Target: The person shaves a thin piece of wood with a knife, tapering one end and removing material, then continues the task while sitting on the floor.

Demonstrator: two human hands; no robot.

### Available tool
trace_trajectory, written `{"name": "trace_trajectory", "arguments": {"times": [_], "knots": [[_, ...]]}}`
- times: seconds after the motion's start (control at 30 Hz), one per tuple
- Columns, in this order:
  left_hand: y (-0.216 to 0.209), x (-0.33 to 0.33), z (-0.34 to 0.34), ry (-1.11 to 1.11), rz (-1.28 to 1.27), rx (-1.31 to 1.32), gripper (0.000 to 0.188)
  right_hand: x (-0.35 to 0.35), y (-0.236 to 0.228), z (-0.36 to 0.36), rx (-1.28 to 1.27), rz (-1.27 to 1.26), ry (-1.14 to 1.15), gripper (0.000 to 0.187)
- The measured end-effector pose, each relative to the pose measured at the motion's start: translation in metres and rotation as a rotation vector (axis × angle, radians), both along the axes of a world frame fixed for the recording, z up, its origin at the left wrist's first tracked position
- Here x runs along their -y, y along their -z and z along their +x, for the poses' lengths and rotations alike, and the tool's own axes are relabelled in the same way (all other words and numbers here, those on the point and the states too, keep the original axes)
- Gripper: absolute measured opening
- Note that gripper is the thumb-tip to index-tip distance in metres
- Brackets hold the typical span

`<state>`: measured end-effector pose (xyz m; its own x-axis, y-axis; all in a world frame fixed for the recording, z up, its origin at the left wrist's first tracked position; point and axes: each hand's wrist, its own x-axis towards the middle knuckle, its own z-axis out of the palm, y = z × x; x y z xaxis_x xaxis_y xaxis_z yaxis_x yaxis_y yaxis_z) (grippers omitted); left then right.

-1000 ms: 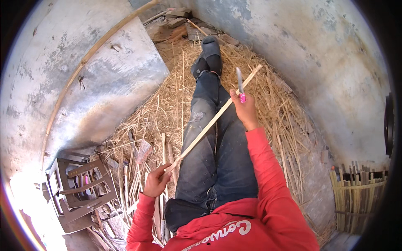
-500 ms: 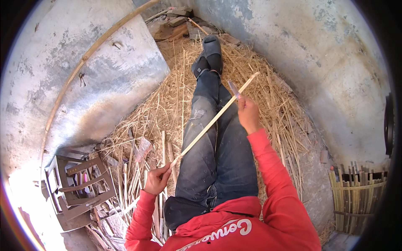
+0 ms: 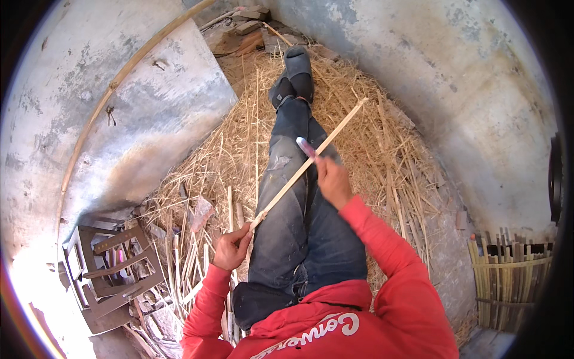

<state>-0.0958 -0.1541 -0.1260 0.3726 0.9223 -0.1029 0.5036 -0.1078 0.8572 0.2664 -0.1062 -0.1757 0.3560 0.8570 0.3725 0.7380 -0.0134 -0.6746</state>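
A long pale strip of split bamboo or wood (image 3: 286,189) slants across my outstretched legs, its far end raised towards the upper right. My left hand (image 3: 231,248) is closed on its near end, beside my left thigh. In my right hand (image 3: 335,182) is a knife (image 3: 305,147), its blade somewhat blurred. The knife crosses the strip near its middle, and my right fingers are closed close against the strip. Whether the blade cuts into it I cannot tell. My fingers hide the knife's handle.
Shavings (image 3: 353,119) and loose strips cover the floor around my legs. At the left lies a brown wooden frame, perhaps a stool (image 3: 122,269). A long pole (image 3: 113,84) leans along the left wall. At the right stands a slatted basket (image 3: 508,278). Bricks (image 3: 251,27) lie at the far end.
My right hand has drawn the knife along the strip, down and left towards my left hand. My left hand keeps its grip, shifted very slightly.
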Motion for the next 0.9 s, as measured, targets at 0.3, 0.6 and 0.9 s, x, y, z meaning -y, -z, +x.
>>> {"name": "trace_trajectory", "arguments": {"times": [0.3, 0.6, 0.9], "knots": [[-0.001, -0.006, 0.023, -0.026, -0.026, 0.105, 0.036, -0.007, -0.025, 0.000, -0.108, 0.026, 0.029, 0.040], [-0.008, -0.012, 0.046, -0.020, 0.007, 0.000, 0.036, -0.016, -0.023, 0.006, -0.129, 0.147, 0.123, 0.040], [-0.029, -0.015, 0.068, -0.048, 0.011, 0.019, 0.037, -0.002, -0.021, -0.013, -0.165, 0.035, 0.054, 0.041]]}}
